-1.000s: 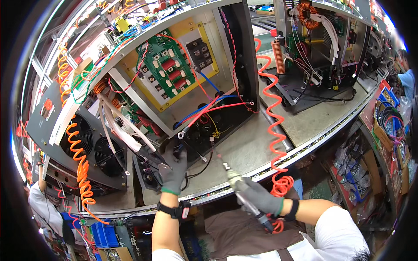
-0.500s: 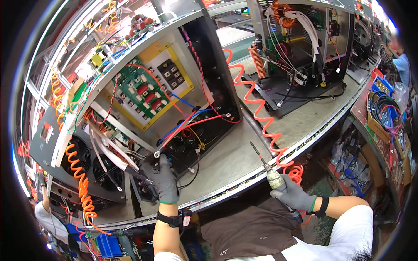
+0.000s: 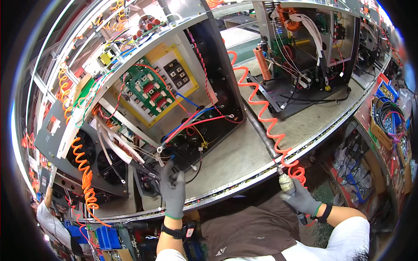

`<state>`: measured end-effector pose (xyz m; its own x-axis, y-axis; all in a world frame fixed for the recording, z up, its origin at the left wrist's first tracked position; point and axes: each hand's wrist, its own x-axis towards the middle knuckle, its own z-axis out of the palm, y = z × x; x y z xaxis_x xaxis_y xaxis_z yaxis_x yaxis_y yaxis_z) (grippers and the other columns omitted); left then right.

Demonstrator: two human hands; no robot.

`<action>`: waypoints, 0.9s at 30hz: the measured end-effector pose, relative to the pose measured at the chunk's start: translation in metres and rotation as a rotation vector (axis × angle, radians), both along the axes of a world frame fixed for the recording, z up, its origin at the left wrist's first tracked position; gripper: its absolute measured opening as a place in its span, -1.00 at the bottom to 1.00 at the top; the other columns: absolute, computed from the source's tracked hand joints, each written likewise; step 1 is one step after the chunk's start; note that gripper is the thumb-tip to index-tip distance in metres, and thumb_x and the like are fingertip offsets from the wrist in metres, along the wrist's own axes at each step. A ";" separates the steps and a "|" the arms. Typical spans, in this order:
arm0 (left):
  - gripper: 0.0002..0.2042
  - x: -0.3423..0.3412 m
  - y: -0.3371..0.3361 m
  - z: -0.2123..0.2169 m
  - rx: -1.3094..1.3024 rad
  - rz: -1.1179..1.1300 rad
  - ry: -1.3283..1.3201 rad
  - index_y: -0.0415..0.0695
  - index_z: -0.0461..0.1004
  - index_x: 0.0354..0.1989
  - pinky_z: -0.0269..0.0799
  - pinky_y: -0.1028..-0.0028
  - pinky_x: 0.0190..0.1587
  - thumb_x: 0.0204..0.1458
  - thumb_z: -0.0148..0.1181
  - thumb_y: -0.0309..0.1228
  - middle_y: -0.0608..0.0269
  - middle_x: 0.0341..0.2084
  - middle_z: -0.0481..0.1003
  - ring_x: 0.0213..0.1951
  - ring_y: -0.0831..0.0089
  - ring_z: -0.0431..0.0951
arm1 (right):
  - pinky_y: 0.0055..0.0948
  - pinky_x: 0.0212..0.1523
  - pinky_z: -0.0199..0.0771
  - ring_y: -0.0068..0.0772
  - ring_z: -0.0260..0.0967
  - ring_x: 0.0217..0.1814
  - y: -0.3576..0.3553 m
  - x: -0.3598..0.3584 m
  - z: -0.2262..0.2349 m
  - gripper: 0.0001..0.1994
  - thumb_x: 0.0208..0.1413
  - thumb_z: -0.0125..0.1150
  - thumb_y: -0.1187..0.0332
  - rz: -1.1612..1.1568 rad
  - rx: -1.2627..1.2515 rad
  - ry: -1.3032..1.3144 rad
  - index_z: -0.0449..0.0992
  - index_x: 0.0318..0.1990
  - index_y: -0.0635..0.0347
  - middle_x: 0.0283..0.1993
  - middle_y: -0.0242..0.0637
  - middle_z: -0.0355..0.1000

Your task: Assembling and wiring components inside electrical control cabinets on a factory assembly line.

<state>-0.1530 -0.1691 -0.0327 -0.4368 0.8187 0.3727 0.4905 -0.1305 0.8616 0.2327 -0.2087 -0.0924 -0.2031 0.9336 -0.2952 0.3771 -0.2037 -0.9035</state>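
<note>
My left hand (image 3: pixel 173 191), in a grey glove, is at the front lower edge of an open metal cabinet (image 3: pixel 244 93). Its fingers are curled in; what they hold, if anything, is hidden. Just above it, red and blue wires end in a ring terminal (image 3: pixel 160 149). My gloved right hand (image 3: pixel 302 200) grips a power screwdriver (image 3: pixel 286 182) with a worn, pale wrapped body, in front of the bench edge. Its bit points up and slightly left. Inside the cabinet, a green circuit board (image 3: pixel 152 93) with red parts sits beside a black terminal module (image 3: pixel 175 75).
A coiled red hose (image 3: pixel 261 108) hangs between the cabinet and a second open unit (image 3: pixel 305 93) on the right. An orange coiled hose (image 3: pixel 89 187) hangs at left by two fans (image 3: pixel 106 165). Parts bins (image 3: pixel 385 92) stand at far right. Another person (image 3: pixel 54 222) is at far left.
My left hand has drawn down and right, away from the ring terminal. My right hand has lowered the screwdriver slightly to the right, and its bit has swung more upright.
</note>
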 end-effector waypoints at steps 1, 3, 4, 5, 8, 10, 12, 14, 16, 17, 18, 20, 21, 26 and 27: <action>-0.63 -0.004 -0.013 0.000 -0.038 -0.015 0.041 -0.24 0.36 0.03 0.36 0.55 -0.16 -0.01 0.16 -0.52 0.19 -0.19 0.42 -0.29 0.53 0.43 | -0.39 -0.04 0.39 -0.37 0.40 -0.09 -0.002 0.000 0.002 -0.34 -0.01 0.30 0.21 -0.014 0.000 -0.026 0.12 0.19 0.20 -0.10 -0.15 0.40; -0.71 0.000 -0.034 0.014 -0.030 -0.028 0.131 -0.25 0.43 -0.07 0.36 0.53 -0.14 -0.02 0.16 -0.55 0.20 -0.22 0.41 -0.27 0.50 0.44 | -0.36 -0.04 0.41 -0.29 0.43 -0.08 -0.005 0.001 0.002 -0.33 -0.03 0.31 0.19 -0.018 0.006 -0.062 0.12 0.20 0.18 -0.09 -0.12 0.41; -0.71 -0.008 -0.040 0.011 -0.025 -0.019 0.120 -0.25 0.43 -0.07 0.36 0.53 -0.14 -0.02 0.16 -0.55 0.20 -0.22 0.41 -0.27 0.50 0.44 | -0.32 -0.05 0.42 -0.22 0.44 -0.06 -0.005 0.004 -0.003 -0.32 -0.04 0.32 0.18 -0.010 0.018 -0.143 0.12 0.20 0.16 -0.08 -0.09 0.42; -0.72 -0.023 -0.047 0.007 -0.027 -0.006 0.100 -0.25 0.42 -0.08 0.36 0.52 -0.13 -0.01 0.16 -0.56 0.20 -0.21 0.42 -0.26 0.49 0.45 | -0.29 -0.06 0.43 -0.14 0.46 -0.05 -0.006 0.006 -0.006 -0.31 -0.06 0.32 0.17 -0.002 0.031 -0.224 0.12 0.20 0.15 -0.07 -0.07 0.43; -0.77 -0.043 -0.067 0.005 0.049 0.065 0.055 -0.25 0.43 -0.11 0.36 0.55 -0.15 0.02 0.14 -0.57 0.24 -0.23 0.42 -0.25 0.52 0.45 | -0.22 -0.06 0.44 -0.02 0.44 -0.02 -0.011 0.013 -0.003 -0.30 -0.08 0.33 0.17 -0.019 0.139 -0.229 0.13 0.19 0.14 -0.06 -0.03 0.43; -0.77 -0.046 -0.074 0.009 0.018 0.098 -0.041 -0.25 0.44 -0.12 0.36 0.55 -0.16 0.02 0.16 -0.56 0.26 -0.27 0.45 -0.26 0.54 0.44 | -0.24 -0.06 0.44 -0.08 0.45 -0.02 -0.016 0.020 -0.001 -0.32 -0.06 0.32 0.17 -0.060 0.169 -0.226 0.14 0.19 0.13 -0.05 -0.05 0.43; -0.77 -0.050 -0.080 0.003 0.115 0.077 0.018 -0.27 0.44 -0.12 0.36 0.51 -0.11 0.03 0.16 -0.52 0.23 -0.26 0.47 -0.22 0.50 0.45 | -0.25 -0.06 0.44 -0.14 0.45 -0.02 -0.020 0.027 -0.004 -0.33 -0.05 0.31 0.17 -0.129 0.197 -0.226 0.15 0.19 0.13 -0.05 -0.06 0.43; -0.75 -0.045 -0.090 0.007 0.057 0.142 0.075 -0.30 0.43 -0.10 0.33 0.47 -0.04 0.04 0.15 -0.50 0.18 -0.22 0.47 -0.15 0.43 0.44 | -0.29 -0.07 0.43 -0.28 0.45 -0.06 -0.022 0.029 -0.014 -0.37 -0.03 0.30 0.19 -0.310 0.351 -0.012 0.16 0.17 0.13 -0.07 -0.14 0.43; -0.72 -0.049 -0.113 0.004 -0.008 0.238 0.070 -0.31 0.42 -0.07 0.31 0.42 0.02 0.04 0.14 -0.48 0.12 -0.16 0.47 -0.11 0.37 0.44 | -0.36 -0.06 0.42 -0.38 0.42 -0.08 -0.011 0.026 0.011 -0.40 0.01 0.28 0.23 -0.360 0.367 -0.090 0.16 0.18 0.14 -0.10 -0.23 0.42; -0.70 -0.066 -0.118 -0.013 -0.036 0.234 0.112 -0.31 0.42 -0.04 0.31 0.42 0.02 0.03 0.15 -0.48 0.10 -0.15 0.47 -0.11 0.36 0.44 | -0.35 -0.15 0.45 -0.37 0.43 -0.18 -0.005 0.032 0.016 -0.45 0.04 0.24 0.25 -0.425 0.331 -0.023 0.16 0.16 0.12 -0.17 -0.24 0.41; -0.68 -0.079 -0.116 -0.026 -0.064 0.234 0.162 -0.31 0.41 -0.02 0.31 0.41 0.03 0.03 0.15 -0.48 0.09 -0.14 0.48 -0.10 0.35 0.45 | -0.35 -0.25 0.49 -0.35 0.44 -0.28 -0.001 0.038 0.022 -0.50 0.08 0.20 0.27 -0.486 0.297 0.052 0.15 0.13 0.11 -0.24 -0.26 0.40; -0.70 -0.061 -0.127 -0.014 -0.089 0.193 0.273 -0.07 0.55 -0.10 0.42 0.33 -0.07 0.02 0.22 -0.22 -0.03 -0.09 0.51 -0.10 0.20 0.53 | -0.35 -0.52 0.49 -0.35 0.41 -0.52 0.015 0.047 0.059 -0.62 0.14 0.11 0.28 -0.607 0.072 0.429 0.13 0.05 0.07 -0.37 -0.25 0.37; -0.62 -0.051 -0.126 -0.011 -0.108 0.254 0.274 -0.09 0.56 -0.12 0.39 0.26 0.00 0.00 0.23 -0.09 -0.06 -0.20 0.55 -0.13 0.15 0.54 | -0.36 -0.72 0.41 -0.36 0.32 -0.68 0.025 0.052 0.077 -0.71 0.20 -0.01 0.23 -0.671 0.092 0.390 0.09 -0.03 0.03 -0.48 -0.28 0.32; -0.63 -0.049 -0.087 -0.046 -0.297 0.217 0.291 -0.30 0.43 -0.01 0.34 0.38 0.06 -0.05 0.13 -0.47 0.04 -0.10 0.50 -0.04 0.25 0.48 | -0.30 -0.53 0.46 -0.37 0.38 -0.45 0.055 0.159 0.102 -0.62 0.23 -0.19 -0.05 -0.575 0.218 0.914 0.31 -0.23 0.08 -0.45 -0.32 0.34; -0.62 -0.046 -0.073 -0.050 -0.359 0.207 0.376 -0.26 0.44 -0.03 0.36 0.35 0.06 -0.11 0.11 -0.48 0.04 -0.09 0.50 -0.02 0.21 0.48 | -0.44 -0.55 0.41 -0.41 0.33 -0.47 0.064 0.184 0.107 -0.61 0.24 -0.19 -0.08 -0.678 0.178 0.952 0.31 -0.22 0.06 -0.47 -0.37 0.30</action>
